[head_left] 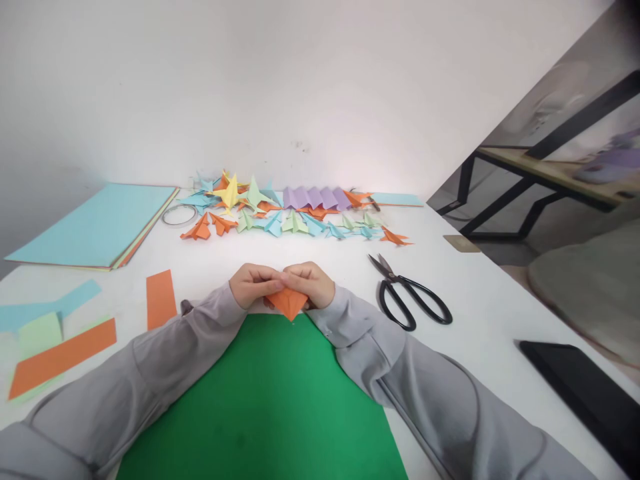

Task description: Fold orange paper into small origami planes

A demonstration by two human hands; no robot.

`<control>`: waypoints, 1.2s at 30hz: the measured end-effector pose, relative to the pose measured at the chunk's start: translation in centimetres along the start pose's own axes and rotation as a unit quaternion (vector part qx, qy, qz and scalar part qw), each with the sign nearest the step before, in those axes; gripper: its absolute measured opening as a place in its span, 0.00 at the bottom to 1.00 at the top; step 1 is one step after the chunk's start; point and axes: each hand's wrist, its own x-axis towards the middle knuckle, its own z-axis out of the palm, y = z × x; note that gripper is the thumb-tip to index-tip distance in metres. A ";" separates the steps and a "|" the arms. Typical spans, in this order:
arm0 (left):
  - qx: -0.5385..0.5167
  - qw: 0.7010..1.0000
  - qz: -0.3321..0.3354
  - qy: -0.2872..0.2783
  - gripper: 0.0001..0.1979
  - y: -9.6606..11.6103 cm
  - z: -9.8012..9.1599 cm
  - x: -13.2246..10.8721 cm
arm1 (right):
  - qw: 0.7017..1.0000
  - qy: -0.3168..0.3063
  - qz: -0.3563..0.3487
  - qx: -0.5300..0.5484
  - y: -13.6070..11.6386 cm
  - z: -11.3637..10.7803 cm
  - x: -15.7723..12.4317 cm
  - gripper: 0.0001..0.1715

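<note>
Between both hands is a small folded piece of orange paper, its pointed end facing me. My left hand pinches its upper left side, with the thumb lying on top. My right hand grips the upper right side, thumb close to the other thumb. The fingers underneath are mostly hidden by the paper. Below the hands lies a green sheet, partly covered by my grey sleeves. Black-handled scissors rest on the table to the right of my right hand, blades partly apart.
Folded paper planes in several colours lie along the wall, beside a purple pleated paper. Stacked coloured sheets and a wire coil are at back left. Orange strips lie left; a black tablet-like object lies right.
</note>
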 end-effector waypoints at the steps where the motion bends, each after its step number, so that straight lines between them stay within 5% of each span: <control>1: 0.007 1.000 0.004 0.002 0.17 0.0 0.0 -0.1 | 1.000 -0.014 0.006 -0.017 -0.2 0.0 -0.1 0.26; 15: 0.021 0.998 -0.050 -0.032 0.17 0.5 0.2 -0.6 | 0.995 -0.087 -0.032 -0.031 -0.6 -0.2 -0.4 0.26; 26: 0.102 0.994 0.032 -0.034 0.25 0.3 -0.2 0.0 | 0.998 -0.019 -0.054 0.015 0.5 -0.3 0.2 0.33; 36: 0.052 0.998 0.009 0.016 0.20 0.2 0.1 0.0 | 1.000 -0.022 0.012 -0.002 0.0 0.1 -0.1 0.26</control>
